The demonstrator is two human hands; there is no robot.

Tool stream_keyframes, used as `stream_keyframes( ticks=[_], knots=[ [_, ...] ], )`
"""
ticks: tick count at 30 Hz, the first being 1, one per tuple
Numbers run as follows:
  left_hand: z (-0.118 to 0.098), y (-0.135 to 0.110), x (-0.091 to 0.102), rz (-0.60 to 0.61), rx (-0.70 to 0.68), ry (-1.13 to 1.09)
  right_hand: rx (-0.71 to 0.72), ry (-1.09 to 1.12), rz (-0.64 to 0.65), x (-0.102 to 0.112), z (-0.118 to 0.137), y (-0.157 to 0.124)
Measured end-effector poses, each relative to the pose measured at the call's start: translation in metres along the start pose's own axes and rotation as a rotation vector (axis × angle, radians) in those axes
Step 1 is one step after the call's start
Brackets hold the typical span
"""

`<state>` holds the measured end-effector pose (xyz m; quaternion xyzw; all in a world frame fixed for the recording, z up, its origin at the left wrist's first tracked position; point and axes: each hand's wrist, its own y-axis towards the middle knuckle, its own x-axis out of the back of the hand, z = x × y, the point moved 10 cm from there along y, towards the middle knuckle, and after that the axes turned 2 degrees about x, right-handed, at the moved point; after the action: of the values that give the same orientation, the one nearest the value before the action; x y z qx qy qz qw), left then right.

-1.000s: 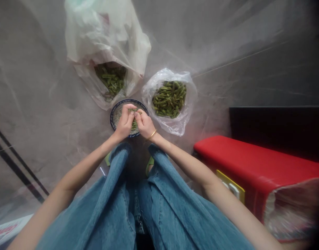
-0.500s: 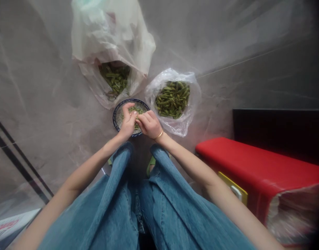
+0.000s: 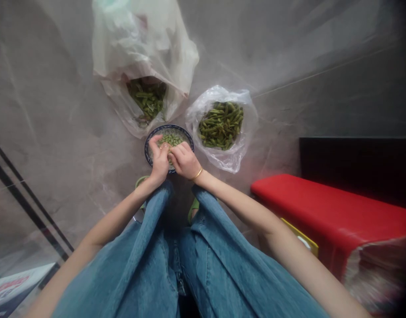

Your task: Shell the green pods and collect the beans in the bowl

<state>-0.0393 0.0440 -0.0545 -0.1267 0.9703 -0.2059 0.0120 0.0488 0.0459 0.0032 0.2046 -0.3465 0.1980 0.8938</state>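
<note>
My left hand [image 3: 159, 158] and my right hand [image 3: 186, 161] meet over the near half of a blue-rimmed bowl [image 3: 146, 152]. Both are closed, pinching a small edamame pod [image 3: 170, 150] between their fingertips, mostly covered by the fingers. Shelled green beans [image 3: 171, 139] lie in the bowl. Just right of it, a clear plastic bag [image 3: 249, 110] stands open around a heap of green pods [image 3: 221, 126]. Behind the bowl to the left, a larger whitish plastic bag [image 3: 146, 48] has its mouth towards me, with green pods or husks [image 3: 148, 97] inside.
On the right is a red box-like object [image 3: 322, 207] with a yellow piece [image 3: 300, 236] on its side, beside a dark panel [image 3: 355, 170]. A printed box [image 3: 20, 287] sits at lower left. Grey marbled floor [image 3: 73, 123] lies under everything, and my jeans-covered knees [image 3: 159, 198] flank the near side.
Both hands have drawn slightly towards me and to the left, still together at the pod. More beans in the bowl show beyond my fingers. The whole view has shifted a little.
</note>
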Motion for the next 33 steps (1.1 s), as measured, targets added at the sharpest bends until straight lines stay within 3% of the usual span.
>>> stream_keyframes(
  ticks=[3,6,11,15,20,23,27,33],
  knots=[
    [-0.027,-0.001,-0.003,0.049,-0.255,0.12,-0.075,0.088,-0.062,0.007,-0.002,-0.001],
    [-0.036,-0.002,-0.008,0.098,-0.333,0.195,-0.074,0.105,-0.033,0.01,0.0,-0.001],
    [-0.035,0.004,-0.017,0.143,-0.295,0.255,-0.197,0.149,-0.069,0.017,-0.01,-0.008],
    [-0.031,0.016,-0.015,0.148,-0.186,0.182,-0.209,0.265,-0.018,0.006,-0.005,-0.013],
    [-0.037,0.016,-0.015,0.191,-0.209,0.158,-0.61,0.682,0.046,-0.018,-0.035,-0.03],
    [-0.034,0.008,-0.022,0.264,-0.205,0.182,-0.748,0.911,0.077,-0.028,-0.044,-0.034],
    [-0.036,-0.003,-0.027,0.328,-0.279,0.268,-0.72,0.85,0.045,-0.016,-0.049,-0.027],
    [-0.039,-0.002,-0.026,0.355,-0.323,0.318,-0.613,0.678,0.115,-0.004,-0.042,-0.019]
  ],
)
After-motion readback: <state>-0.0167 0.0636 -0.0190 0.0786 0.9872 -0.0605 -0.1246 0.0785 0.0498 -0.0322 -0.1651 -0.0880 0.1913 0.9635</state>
